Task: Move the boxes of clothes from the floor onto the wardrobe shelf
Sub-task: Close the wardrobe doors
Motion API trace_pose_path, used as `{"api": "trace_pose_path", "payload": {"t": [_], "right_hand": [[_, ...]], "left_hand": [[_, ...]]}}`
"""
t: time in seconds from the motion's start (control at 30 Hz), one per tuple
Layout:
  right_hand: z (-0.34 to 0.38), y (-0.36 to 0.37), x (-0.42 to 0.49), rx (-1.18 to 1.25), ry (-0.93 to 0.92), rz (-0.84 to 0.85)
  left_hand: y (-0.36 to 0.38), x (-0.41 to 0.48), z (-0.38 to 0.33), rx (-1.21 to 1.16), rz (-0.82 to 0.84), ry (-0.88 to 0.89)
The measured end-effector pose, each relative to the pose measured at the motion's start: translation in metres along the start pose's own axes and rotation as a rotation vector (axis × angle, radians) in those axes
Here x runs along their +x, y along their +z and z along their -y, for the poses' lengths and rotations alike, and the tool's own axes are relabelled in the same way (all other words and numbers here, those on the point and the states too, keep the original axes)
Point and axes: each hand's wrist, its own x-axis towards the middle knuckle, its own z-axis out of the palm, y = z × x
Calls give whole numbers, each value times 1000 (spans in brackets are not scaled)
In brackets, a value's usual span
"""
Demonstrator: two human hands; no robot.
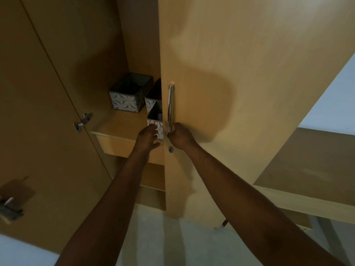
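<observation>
Three grey patterned fabric boxes stand on the wardrobe shelf [119,127]. One box [130,93] sits at the back left, a second box [153,96] is half hidden behind the right door, and a third box [156,120] stands at the shelf's front edge. My left hand [148,137] touches the front face of that third box, fingers spread on it. My right hand [180,137] is closed around the lower end of the metal door handle [170,108] on the right wardrobe door [230,73].
The left wardrobe door [38,112] stands wide open, with hinges [82,121] on its inner side. A lower shelf [151,181] shows beneath. A keyhole [170,149] sits under the handle. A wooden desk [307,189] stands to the right. Pale floor lies below.
</observation>
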Motion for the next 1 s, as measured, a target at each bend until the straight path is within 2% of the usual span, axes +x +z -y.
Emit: {"api": "trace_pose_path", "payload": {"t": [0.13,0.27,0.43,0.5,0.67,0.8,1.0], "right_hand": [[9,20,-18,193,121,15],[28,61,-29,429,211,61],[86,111,-68,598,201,271],[112,137,-83,647,164,363],[177,209,-124,682,29,534],[219,241,-156,659,-84,662],[265,270,-179,559,-223,635]], "left_hand": [[-33,-7,9,4,-52,-36],[-80,-26,10,35,-106,14],[-160,-62,3,18,-222,168],[-197,-79,-1,65,-301,271],[-286,-127,-11,227,-674,476],[-339,-153,-21,281,-881,554],[-378,-168,-30,300,-1021,667]]}}
